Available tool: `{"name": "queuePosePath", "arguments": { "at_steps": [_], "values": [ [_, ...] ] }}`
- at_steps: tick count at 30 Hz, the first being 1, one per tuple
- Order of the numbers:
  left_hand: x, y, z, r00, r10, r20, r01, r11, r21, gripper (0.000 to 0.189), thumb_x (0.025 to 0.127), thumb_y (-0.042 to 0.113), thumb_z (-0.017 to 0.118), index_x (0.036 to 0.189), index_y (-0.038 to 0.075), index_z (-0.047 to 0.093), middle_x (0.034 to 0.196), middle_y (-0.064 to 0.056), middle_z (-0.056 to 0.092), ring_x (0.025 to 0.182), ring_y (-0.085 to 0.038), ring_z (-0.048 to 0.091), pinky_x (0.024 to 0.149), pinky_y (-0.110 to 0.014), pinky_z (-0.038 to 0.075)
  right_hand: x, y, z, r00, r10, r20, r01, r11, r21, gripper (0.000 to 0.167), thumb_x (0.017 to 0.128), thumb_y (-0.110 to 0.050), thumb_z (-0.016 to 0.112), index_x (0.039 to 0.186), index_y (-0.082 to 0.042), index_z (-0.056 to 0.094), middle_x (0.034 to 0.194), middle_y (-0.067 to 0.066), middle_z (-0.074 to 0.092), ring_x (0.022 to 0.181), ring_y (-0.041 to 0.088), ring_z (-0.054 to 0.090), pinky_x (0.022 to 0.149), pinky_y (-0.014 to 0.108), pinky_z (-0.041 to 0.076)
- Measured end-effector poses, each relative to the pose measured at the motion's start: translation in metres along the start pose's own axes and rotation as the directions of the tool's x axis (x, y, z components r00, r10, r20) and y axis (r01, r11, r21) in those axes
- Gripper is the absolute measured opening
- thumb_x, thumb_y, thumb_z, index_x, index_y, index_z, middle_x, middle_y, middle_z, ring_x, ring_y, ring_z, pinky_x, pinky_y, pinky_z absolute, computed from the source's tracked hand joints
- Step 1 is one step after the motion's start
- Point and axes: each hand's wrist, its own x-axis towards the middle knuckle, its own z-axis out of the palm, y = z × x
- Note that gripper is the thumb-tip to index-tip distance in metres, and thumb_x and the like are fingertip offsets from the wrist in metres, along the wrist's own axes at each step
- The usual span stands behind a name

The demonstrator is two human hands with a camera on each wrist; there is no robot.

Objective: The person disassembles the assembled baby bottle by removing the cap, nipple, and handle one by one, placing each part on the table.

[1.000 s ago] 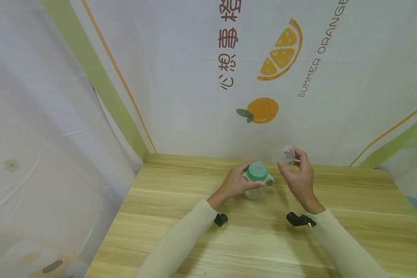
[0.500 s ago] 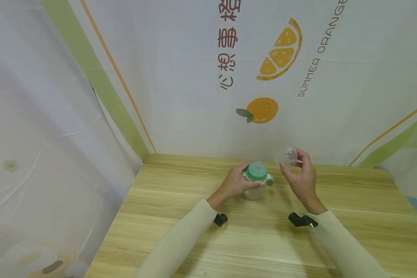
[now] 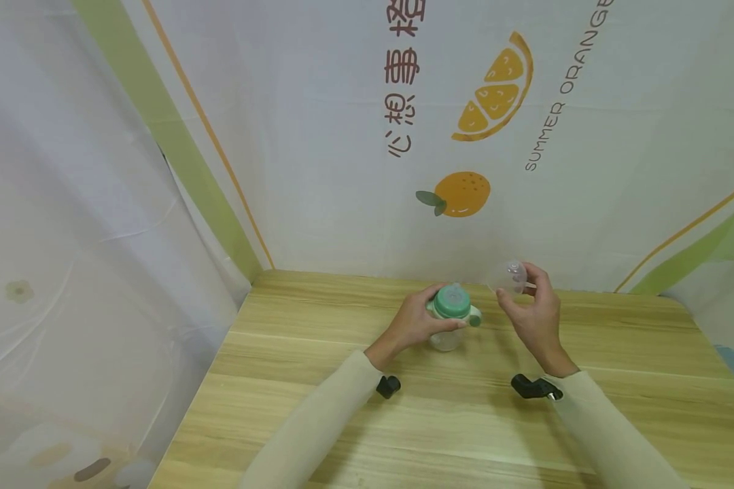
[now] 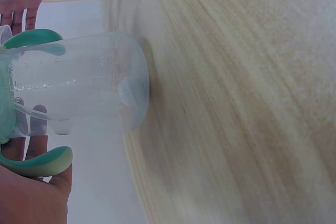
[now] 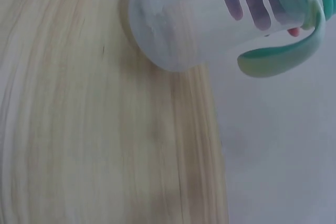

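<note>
Head view: left hand [image 3: 414, 320] gripped bottle [image 3: 452, 303] at its 3 o'clock, round the upper part, base close over table [image 3: 452, 424]. Clear cover [image 3: 505, 277], at bottle's 2 o'clock, apart, was pinched by right hand [image 3: 535, 318].

Bottle body [image 4: 84, 82]: clear, faintly milky, row of graduation marks in the same clear tone. Collar [image 3: 452, 307]: mint green. Handles [image 5: 278, 62]: green paired with pale cream. Cover [image 3: 503, 278]: clear, whitish glints. Table [image 3: 440, 421]: yellow-tan, streaked wood grain. Sleeves [image 3: 318, 421]: plain pale cream. Wrist mounts [image 3: 529, 387]: black. Backdrop cloth [image 3: 330, 190]: greyish white, printed with yellow-orange fruit slice [image 3: 497, 100], whole orange [image 3: 463, 194] in deeper orange with darker speckles, grey-green leaves [image 3: 429, 198], brown lettering [image 3: 402, 66], light green band [image 3: 159, 112], thin orange stripe [image 3: 204, 123]
</note>
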Motion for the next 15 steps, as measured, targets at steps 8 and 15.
{"name": "queuePosePath", "arguments": {
  "at_steps": [8,15],
  "values": [
    [0.0,0.001,0.0,1.0,0.007,0.0,-0.007,1.0,-0.01,0.073,0.091,0.022,0.094,0.156,0.012,0.062,0.137,-0.005,0.074,0.12,-0.014,0.068,0.104,-0.034,0.053,-0.001,0.005,-0.003,1.0,0.021,-0.006,-0.021,0.999,-0.042,0.061,0.093,0.002,0.08,0.149,0.007,0.056,0.134,0.026,0.066,0.107,0.032,0.061,0.094,0.025,0.043],
    [0.0,0.001,0.0,1.0,0.004,-0.003,-0.004,1.0,0.005,0.074,0.09,0.022,0.095,0.155,0.012,0.062,0.137,-0.006,0.074,0.12,-0.015,0.068,0.103,-0.034,0.054,-0.002,0.01,-0.007,0.999,0.044,-0.012,-0.045,0.998,-0.048,0.061,0.094,0.002,0.08,0.149,0.008,0.055,0.133,0.028,0.065,0.106,0.028,0.059,0.09,0.022,0.044]
  ]
}}
